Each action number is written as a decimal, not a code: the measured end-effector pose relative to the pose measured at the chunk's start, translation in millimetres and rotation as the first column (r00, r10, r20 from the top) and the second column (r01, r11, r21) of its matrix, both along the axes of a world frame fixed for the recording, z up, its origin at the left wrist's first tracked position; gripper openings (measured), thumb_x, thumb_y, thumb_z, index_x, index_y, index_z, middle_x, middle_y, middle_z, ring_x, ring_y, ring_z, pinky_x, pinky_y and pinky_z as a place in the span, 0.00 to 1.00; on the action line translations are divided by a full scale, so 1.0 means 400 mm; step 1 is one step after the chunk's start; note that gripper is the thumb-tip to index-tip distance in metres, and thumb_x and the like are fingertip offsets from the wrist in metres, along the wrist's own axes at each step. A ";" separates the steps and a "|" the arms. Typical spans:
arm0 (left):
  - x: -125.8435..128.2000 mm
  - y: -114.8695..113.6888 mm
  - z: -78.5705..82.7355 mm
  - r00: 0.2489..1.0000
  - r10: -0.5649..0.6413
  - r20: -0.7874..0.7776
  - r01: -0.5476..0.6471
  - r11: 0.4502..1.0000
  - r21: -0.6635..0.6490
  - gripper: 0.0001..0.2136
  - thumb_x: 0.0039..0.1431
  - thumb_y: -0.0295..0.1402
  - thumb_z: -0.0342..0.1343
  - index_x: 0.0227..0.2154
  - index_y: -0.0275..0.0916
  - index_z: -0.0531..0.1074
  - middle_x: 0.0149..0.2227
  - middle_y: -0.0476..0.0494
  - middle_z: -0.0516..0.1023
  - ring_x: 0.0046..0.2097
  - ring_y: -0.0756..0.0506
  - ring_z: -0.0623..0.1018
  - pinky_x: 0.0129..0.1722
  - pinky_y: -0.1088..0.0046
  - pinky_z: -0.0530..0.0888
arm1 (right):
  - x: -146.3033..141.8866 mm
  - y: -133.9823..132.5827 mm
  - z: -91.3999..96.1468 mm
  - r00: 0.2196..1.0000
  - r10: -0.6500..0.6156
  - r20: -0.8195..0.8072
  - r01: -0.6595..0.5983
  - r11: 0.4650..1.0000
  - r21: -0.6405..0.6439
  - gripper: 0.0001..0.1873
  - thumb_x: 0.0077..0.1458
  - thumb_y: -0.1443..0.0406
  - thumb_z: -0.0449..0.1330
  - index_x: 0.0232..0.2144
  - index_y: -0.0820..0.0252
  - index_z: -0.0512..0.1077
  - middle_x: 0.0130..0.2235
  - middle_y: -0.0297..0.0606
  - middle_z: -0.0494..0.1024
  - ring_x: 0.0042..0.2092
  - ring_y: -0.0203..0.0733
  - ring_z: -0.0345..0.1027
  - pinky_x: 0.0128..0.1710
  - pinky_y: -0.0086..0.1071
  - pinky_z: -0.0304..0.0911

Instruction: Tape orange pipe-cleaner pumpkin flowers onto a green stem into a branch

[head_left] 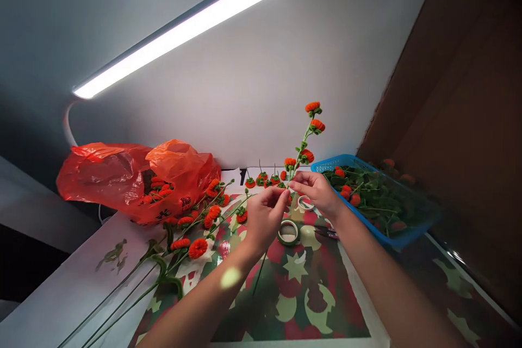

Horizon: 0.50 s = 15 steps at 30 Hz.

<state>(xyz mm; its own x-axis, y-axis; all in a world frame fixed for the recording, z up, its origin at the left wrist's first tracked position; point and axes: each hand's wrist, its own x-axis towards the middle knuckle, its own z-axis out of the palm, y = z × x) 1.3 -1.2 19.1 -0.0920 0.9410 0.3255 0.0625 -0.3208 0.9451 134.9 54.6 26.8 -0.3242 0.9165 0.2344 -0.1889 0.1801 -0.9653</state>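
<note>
Both my hands meet above the table and pinch one artificial flower stem (306, 136) that rises up and to the right, bearing several orange pompom blooms. My left hand (263, 217) is closed on the lower part of the stem, whose wire runs down past my wrist. My right hand (316, 190) is closed on the stem just beside the left fingertips. Two rolls of green tape (289, 232) lie on the table right under my hands.
Finished orange flower stems (191, 234) lie to the left on the patterned mat (297, 293). A red plastic bag (134, 176) with blooms sits at the back left. A blue basket (391, 236) of green and orange pieces stands right. A lit lamp bar (183, 27) hangs overhead.
</note>
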 end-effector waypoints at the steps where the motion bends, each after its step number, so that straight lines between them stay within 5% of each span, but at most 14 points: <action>1: 0.000 0.001 -0.002 0.999 -0.020 0.031 0.020 1.000 -0.017 0.11 0.51 0.40 0.57 0.25 0.36 0.72 0.22 0.48 0.73 0.24 0.51 0.72 0.26 0.75 0.68 | -0.001 -0.001 0.001 1.000 0.003 0.005 -0.003 1.000 -0.008 0.15 0.37 0.58 0.68 0.18 0.63 0.69 0.20 0.28 0.66 0.24 0.29 0.57 0.25 0.26 0.53; 4: -0.007 0.008 -0.006 0.938 -0.151 0.313 0.211 0.963 -0.169 0.11 0.46 0.38 0.62 0.24 0.35 0.71 0.21 0.49 0.71 0.23 0.53 0.70 0.23 0.78 0.67 | -0.008 -0.009 0.003 1.000 0.009 -0.018 -0.010 0.997 -0.073 0.17 0.34 0.56 0.69 0.20 0.63 0.70 0.20 0.29 0.68 0.23 0.29 0.57 0.23 0.26 0.52; 8: -0.016 0.008 -0.015 0.629 -0.233 0.742 0.565 0.793 -0.230 0.10 0.46 0.34 0.63 0.23 0.34 0.68 0.14 0.58 0.57 0.16 0.59 0.57 0.16 0.85 0.60 | -0.028 -0.022 0.004 0.990 0.082 -0.115 -0.097 0.986 -0.134 0.21 0.30 0.51 0.69 0.20 0.63 0.72 0.21 0.31 0.70 0.26 0.32 0.62 0.28 0.28 0.59; 11: -0.025 0.004 -0.027 0.467 -0.167 0.868 0.647 0.733 -0.207 0.07 0.48 0.28 0.60 0.23 0.37 0.67 0.14 0.58 0.55 0.14 0.60 0.55 0.15 0.86 0.60 | -0.041 -0.015 -0.007 0.969 0.178 -0.173 -0.196 0.976 -0.091 0.19 0.31 0.52 0.69 0.19 0.62 0.73 0.23 0.33 0.72 0.31 0.36 0.66 0.37 0.31 0.61; 13: -0.035 0.007 -0.035 0.490 -0.095 0.867 0.639 0.715 -0.283 0.05 0.50 0.29 0.58 0.23 0.40 0.67 0.13 0.57 0.58 0.14 0.60 0.56 0.16 0.86 0.63 | -0.045 -0.002 -0.021 0.966 0.169 -0.194 -0.193 0.975 -0.112 0.19 0.28 0.54 0.71 0.22 0.61 0.75 0.25 0.33 0.74 0.33 0.37 0.67 0.38 0.31 0.61; 15: -0.045 0.020 -0.040 0.625 -0.050 0.779 0.592 0.681 -0.431 0.05 0.54 0.33 0.55 0.24 0.43 0.68 0.14 0.56 0.63 0.15 0.58 0.59 0.16 0.82 0.65 | -0.046 0.015 -0.036 0.977 0.114 -0.179 -0.139 0.981 -0.135 0.19 0.27 0.56 0.71 0.24 0.61 0.75 0.26 0.33 0.74 0.32 0.36 0.66 0.37 0.29 0.61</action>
